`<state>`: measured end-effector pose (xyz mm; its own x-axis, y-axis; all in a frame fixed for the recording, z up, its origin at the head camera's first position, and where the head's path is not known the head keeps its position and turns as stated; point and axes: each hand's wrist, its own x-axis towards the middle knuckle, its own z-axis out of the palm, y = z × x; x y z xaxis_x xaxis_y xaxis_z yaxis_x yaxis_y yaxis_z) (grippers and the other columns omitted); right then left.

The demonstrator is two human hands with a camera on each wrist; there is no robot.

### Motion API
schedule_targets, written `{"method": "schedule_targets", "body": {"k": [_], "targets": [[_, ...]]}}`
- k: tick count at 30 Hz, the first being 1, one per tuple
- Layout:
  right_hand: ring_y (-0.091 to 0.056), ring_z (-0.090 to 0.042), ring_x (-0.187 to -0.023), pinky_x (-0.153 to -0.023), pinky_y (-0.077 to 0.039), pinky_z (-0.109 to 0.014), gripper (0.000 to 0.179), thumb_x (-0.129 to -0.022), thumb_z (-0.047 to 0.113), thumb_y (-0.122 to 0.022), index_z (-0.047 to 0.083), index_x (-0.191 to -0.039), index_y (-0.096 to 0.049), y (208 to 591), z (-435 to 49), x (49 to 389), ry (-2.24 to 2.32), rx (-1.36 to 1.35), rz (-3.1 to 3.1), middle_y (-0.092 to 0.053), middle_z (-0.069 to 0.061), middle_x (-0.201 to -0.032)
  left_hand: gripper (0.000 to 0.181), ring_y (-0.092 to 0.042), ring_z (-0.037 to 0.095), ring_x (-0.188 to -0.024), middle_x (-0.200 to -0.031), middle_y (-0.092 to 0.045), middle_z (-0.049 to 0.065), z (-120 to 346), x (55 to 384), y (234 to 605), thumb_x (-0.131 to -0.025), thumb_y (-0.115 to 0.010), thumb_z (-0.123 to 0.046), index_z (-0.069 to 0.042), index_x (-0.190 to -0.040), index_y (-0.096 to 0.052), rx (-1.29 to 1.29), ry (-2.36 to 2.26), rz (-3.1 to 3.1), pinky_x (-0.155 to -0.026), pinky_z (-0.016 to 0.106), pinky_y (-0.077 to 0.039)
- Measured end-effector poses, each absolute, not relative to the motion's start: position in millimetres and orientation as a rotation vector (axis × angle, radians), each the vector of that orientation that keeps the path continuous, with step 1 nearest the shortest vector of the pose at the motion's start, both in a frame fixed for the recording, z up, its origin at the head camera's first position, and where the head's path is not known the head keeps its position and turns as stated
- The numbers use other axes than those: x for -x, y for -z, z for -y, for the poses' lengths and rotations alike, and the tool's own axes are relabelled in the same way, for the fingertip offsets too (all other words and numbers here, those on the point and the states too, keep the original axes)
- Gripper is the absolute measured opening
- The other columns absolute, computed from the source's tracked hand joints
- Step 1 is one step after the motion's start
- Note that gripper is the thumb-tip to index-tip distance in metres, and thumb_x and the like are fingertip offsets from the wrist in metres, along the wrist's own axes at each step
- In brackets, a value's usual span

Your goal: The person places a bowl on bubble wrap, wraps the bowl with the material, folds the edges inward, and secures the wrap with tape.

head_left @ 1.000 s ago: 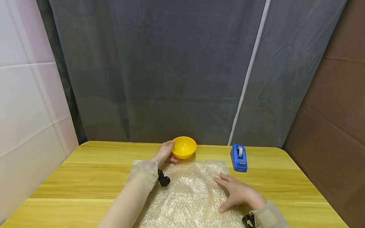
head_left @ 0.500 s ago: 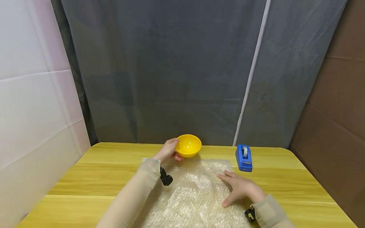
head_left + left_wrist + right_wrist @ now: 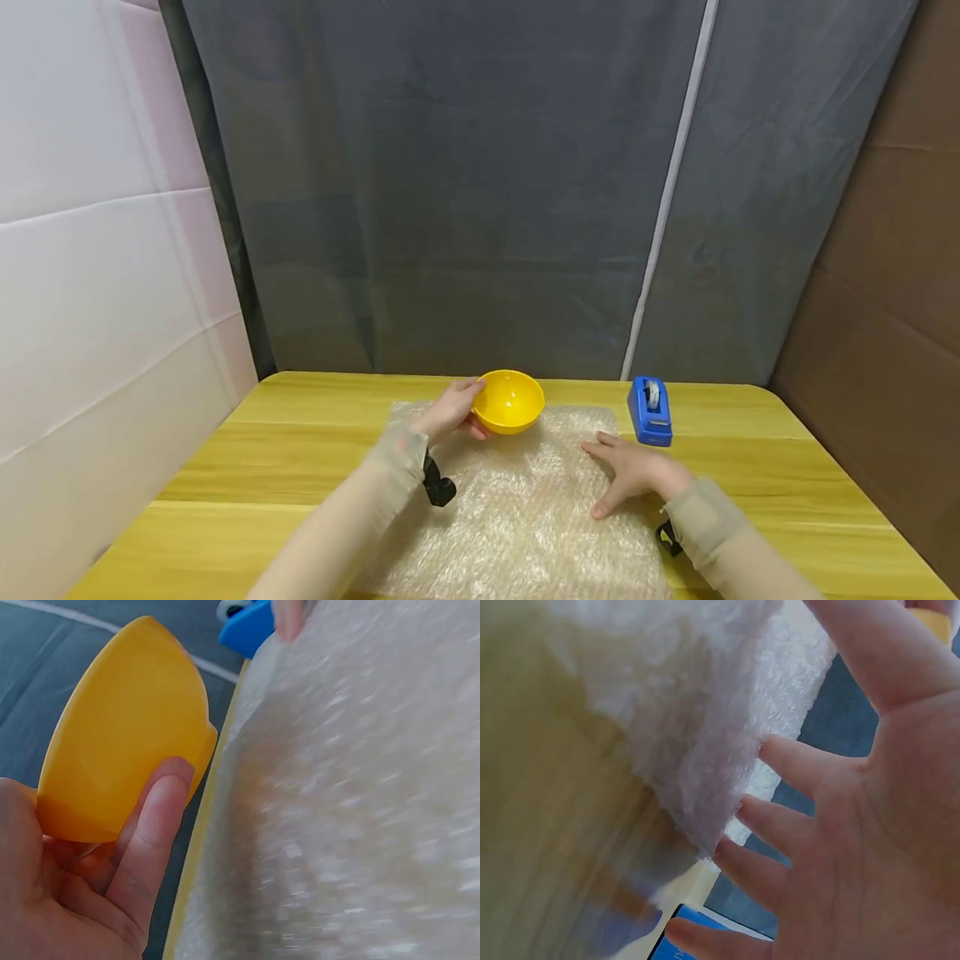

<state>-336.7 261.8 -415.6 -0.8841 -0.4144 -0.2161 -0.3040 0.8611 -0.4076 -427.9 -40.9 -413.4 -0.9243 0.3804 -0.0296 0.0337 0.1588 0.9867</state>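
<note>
My left hand (image 3: 452, 410) grips a yellow bowl (image 3: 510, 402) by its left side, thumb at the rim and fingers beneath. The bowl's open top tilts toward the head camera, and it overlaps the far part of a bubble wrap sheet (image 3: 525, 517). In the left wrist view the bowl (image 3: 124, 727) shows its smooth outer side, with fingers (image 3: 154, 825) against it. My right hand (image 3: 633, 471) is spread over the right edge of the wrap. In the right wrist view, its fingertips (image 3: 769, 746) touch the bubble wrap (image 3: 697, 712) near a corner.
A blue tape dispenser (image 3: 649, 411) with a roll of clear tape stands on the wooden table (image 3: 247, 467), just beyond the wrap's far right corner. A grey curtain (image 3: 480, 208) hangs behind the table. A white panel (image 3: 105, 250) rises at left, a brown one (image 3: 885, 317) at right.
The left hand has brought the bowl nearer and slightly right, over the wrap's far part. The right hand stays spread at the wrap's right edge. The head view has shifted a little.
</note>
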Motion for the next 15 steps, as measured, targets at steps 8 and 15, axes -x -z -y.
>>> {"method": "schedule_targets", "body": {"k": [8,15], "targets": [[-0.025,-0.047,-0.138,-0.106,-0.026,-0.062,0.104,-0.065,0.045,-0.087,0.007,-0.149,-0.038,415.9,-267.9,347.5,0.523,0.498,-2.722,-0.022,-0.026,-0.154,0.052,-0.064,0.020,-0.053,-0.084,-0.064,0.019,39.4,410.1,424.0,-0.106,-0.035,-0.027,0.009,-0.144,-0.033,-0.445,-1.730,-2.090,-0.049,0.029,-0.054],[-0.024,-0.049,-0.137,-0.106,-0.025,-0.064,0.105,-0.065,0.045,-0.087,0.007,-0.149,-0.037,413.6,-276.2,355.3,0.512,0.478,-2.721,-0.021,-0.026,-0.154,0.054,-0.063,0.019,-0.051,-0.082,-0.065,0.018,33.1,400.2,430.2,-0.106,-0.036,-0.028,0.008,-0.145,-0.031,-0.474,-1.696,-2.076,-0.049,0.029,-0.054]]}}
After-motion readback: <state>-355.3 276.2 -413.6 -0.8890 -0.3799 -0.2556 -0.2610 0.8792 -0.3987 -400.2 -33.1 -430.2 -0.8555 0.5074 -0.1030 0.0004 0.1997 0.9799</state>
